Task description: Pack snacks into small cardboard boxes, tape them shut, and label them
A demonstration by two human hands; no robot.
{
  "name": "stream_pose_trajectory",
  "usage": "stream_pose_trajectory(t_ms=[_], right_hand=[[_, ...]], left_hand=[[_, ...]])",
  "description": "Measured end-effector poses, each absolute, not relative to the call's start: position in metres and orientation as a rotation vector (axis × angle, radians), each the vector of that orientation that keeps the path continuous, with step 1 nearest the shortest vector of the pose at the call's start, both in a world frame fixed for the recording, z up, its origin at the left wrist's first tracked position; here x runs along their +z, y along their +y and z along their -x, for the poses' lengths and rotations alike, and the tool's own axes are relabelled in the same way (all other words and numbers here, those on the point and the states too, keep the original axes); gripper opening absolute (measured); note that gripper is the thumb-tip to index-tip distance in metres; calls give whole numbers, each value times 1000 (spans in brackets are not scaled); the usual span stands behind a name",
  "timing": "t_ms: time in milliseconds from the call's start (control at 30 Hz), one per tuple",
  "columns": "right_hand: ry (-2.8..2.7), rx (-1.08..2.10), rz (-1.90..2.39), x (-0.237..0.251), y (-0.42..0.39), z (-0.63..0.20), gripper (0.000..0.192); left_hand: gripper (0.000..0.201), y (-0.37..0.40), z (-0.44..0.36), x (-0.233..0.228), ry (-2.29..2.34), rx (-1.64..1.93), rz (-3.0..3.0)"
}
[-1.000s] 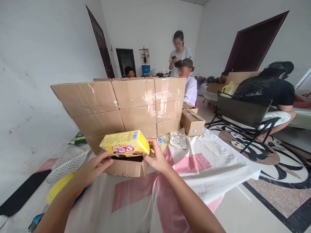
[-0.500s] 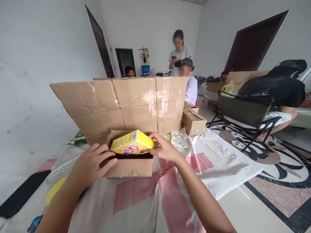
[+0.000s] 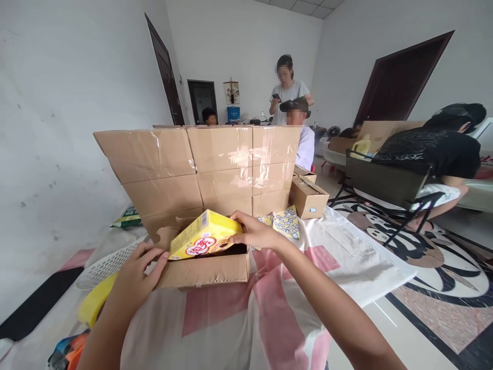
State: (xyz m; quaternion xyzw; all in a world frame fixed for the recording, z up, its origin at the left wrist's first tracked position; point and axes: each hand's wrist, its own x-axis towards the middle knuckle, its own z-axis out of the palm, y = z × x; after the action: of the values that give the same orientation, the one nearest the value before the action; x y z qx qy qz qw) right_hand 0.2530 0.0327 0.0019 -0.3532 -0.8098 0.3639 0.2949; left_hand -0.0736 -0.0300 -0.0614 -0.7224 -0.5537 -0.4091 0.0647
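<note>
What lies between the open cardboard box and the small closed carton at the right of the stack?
In the head view, patterned yellow packets lie on the cloth between the open cardboard box and the small closed carton.

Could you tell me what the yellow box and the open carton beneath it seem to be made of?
The yellow box looks like thin printed paperboard with a slight sheen: crisp edges, barcode. The open carton looks like matte brown corrugated cardboard, with plain unprinted flaps.

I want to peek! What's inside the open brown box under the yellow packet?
The yellow packet sits tilted over the open box, held by the right hand. Beneath it only a dark gap shows. Whatever lies deeper is hidden by the packet and the box's front wall.
</note>
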Motion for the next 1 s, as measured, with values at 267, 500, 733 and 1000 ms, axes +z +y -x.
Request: stream_pose_trajectory(t_ms=[267,500,733,1000], right_hand=[[-2640,791,1289,27,23,-253,20],[-2595,259,1403,25,10,-219,30],[-2230,292,1284,-5,4,-247,18],[-1881,638,787,-53,15,-283,19]], left_hand=[[28,-31,72,-72,-1745,-1348,2105],[30,-33,68,-76,-1699,-1346,2110],[30,-44,60,-83,-1681,-1480,2006],[41,-57,52,-79,-1804,-1445,2119]])
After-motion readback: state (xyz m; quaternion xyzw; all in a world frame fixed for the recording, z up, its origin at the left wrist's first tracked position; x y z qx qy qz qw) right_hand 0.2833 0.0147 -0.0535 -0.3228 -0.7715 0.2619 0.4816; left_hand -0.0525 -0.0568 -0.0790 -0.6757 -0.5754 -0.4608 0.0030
